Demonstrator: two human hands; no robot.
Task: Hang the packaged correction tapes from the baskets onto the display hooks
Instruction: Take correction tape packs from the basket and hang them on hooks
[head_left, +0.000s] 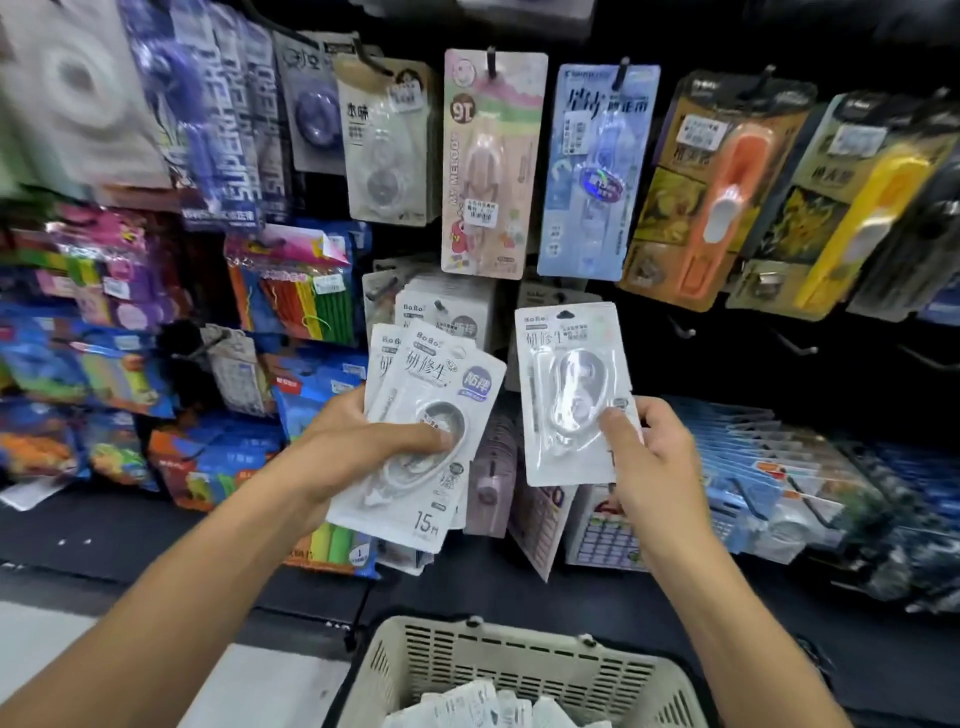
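Left hand (358, 441) clamped on a fanned stack of white packaged correction tapes (431, 431), thumb pressed across the front pack; right hand (644, 457) pinching the lower right corner of a single white blister pack of correction tape (571, 395), held upright just beside the stack and apart from it; I see matching white packs hanging on a display hook (441, 306) behind; beige slotted plastic basket (519, 670) below holds further white packs.
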